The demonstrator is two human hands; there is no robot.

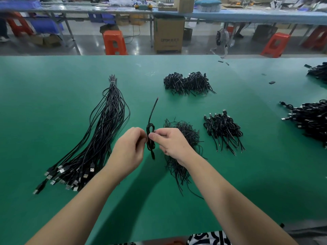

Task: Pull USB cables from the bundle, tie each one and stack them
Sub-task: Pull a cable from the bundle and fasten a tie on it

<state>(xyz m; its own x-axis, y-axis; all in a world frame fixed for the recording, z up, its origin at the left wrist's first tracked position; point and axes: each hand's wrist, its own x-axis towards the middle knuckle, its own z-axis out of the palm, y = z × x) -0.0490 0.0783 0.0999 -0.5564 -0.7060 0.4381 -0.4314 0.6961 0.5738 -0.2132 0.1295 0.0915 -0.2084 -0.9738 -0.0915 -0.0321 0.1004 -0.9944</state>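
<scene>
Coiled USB cable [150, 138] pinched between both hands, above the green table [53, 85].

Thin, light and springy, it would likely uncoil if released, so the crossing at mid-coil looks like the best hold. Left hand [128, 149] and right hand [172, 145] close narrowly on it; the loose bundle [99, 138] lies left of them, tied stacks [184, 137] right.
</scene>
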